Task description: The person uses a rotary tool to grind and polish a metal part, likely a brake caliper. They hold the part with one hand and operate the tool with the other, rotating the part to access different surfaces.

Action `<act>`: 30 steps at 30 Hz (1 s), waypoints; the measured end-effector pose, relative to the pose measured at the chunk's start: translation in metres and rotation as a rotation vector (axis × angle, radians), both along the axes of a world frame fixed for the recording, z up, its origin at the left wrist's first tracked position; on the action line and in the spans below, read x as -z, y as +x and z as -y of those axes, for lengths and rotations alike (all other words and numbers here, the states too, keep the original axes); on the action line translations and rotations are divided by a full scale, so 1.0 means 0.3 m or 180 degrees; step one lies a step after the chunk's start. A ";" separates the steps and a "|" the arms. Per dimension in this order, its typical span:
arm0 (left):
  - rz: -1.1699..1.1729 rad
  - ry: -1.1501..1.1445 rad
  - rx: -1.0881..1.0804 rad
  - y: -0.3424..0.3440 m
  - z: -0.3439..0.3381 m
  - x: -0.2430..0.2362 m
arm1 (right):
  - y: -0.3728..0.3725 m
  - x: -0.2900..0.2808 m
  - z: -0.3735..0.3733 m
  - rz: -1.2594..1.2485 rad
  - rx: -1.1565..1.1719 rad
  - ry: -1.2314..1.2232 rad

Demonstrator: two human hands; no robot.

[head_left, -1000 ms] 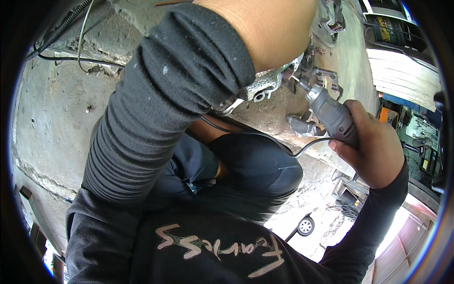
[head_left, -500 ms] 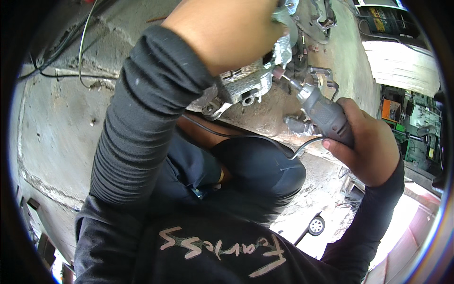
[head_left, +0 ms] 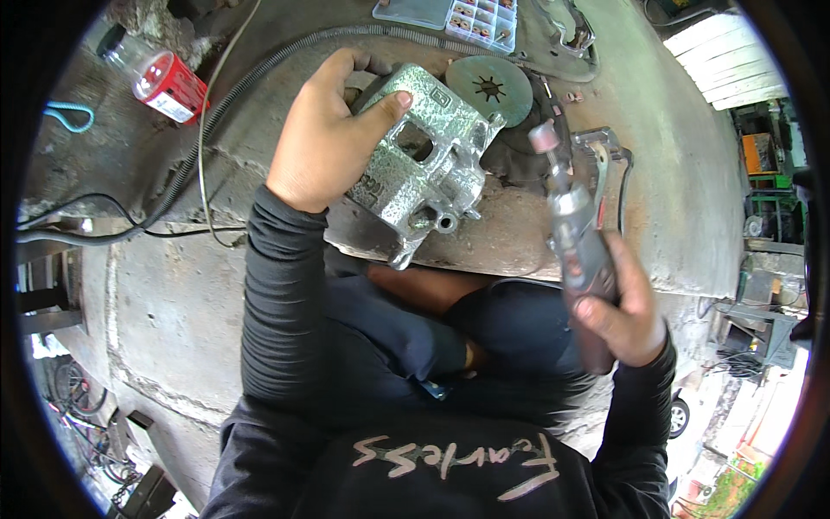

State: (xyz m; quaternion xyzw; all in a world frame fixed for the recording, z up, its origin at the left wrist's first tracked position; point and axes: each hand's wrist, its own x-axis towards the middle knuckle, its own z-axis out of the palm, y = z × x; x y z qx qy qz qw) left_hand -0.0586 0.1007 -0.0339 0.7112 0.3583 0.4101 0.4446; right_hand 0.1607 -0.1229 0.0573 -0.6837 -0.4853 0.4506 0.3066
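My left hand [head_left: 333, 130] grips a silvery cast brake caliper [head_left: 389, 177] by its left side, with the thumb pressed on the top face. In my right hand [head_left: 627, 307] is a dark rotary tool [head_left: 581, 251], blurred by motion. A pinkish-brown cylindrical grinding bit [head_left: 543, 138] sits in the tool's nose, pointing up and away from me. The bit is to the right of the caliper and apart from it. Behind the caliper lies a round grey-green disc [head_left: 493, 91] with a star-shaped hole at its centre.
At the back stands a clear compartment box [head_left: 484, 22] of small bits. A metal bracket [head_left: 598, 143] lies right of the tool. To the left are a ribbed hose [head_left: 186, 160], thin cables, and a red-labelled clear jar [head_left: 169, 86]. The concrete slab's edge [head_left: 683, 285] runs by my knees.
The caliper now faces up in full view, with my left hand along its left side. My right hand has drawn the rotary tool away from the caliper and turned it more upright.
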 end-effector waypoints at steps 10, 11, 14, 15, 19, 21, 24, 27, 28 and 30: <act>0.0133 0.0106 -0.0014 0.007 0.037 -0.026 | -0.082 0.125 0.014 0.1165 -0.0569 0.0426; 0.0210 0.0177 0.0056 0.011 0.043 -0.031 | -0.080 0.117 0.010 0.1420 -0.0620 0.0412; 0.0246 0.0238 0.0142 0.018 0.063 -0.049 | -0.078 0.094 0.009 0.1663 -0.0833 0.0434; 0.0292 0.0332 0.0189 0.023 0.067 -0.055 | -0.077 0.087 0.012 0.1718 -0.0958 0.0379; 0.0232 0.0327 0.0328 0.025 0.098 -0.080 | -0.087 0.081 0.027 0.1953 -0.0785 0.0527; 0.0099 0.0272 0.0371 0.023 0.108 -0.093 | -0.095 0.084 0.033 0.1905 -0.0882 0.0593; 0.0014 0.0385 0.0338 0.024 0.112 -0.103 | -0.095 0.087 0.043 0.1687 -0.0904 0.0511; 0.0066 0.0523 0.0245 0.031 0.111 -0.096 | -0.086 0.109 0.051 0.1770 -0.0755 0.0648; 0.0076 0.0497 0.0210 0.032 0.110 -0.092 | -0.084 0.119 0.057 0.1736 -0.0737 0.0680; 0.0190 0.0454 0.0205 0.032 0.108 -0.083 | -0.081 0.142 0.072 0.1594 -0.0793 0.0773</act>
